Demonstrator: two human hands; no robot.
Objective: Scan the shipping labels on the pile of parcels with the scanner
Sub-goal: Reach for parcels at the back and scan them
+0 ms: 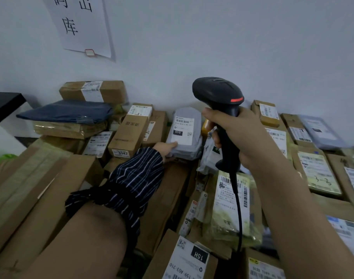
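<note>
Against the wall, right hand (246, 135) holds scanner (222, 109) upright, head facing away.

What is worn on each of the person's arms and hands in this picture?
The left arm wears a loose dark navy fabric sleeve cover with thin white stripes, gathered at both ends. The right arm is bare. Both the left hand and right hand are ungloved.

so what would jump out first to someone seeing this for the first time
The black scanner held up at centre in the right hand, its red strip showing. Just behind it, the left hand, in a striped sleeve, props up a grey mailer with a white label marked 010. All around lies a crowded pile of brown boxes against the white wall.
</note>
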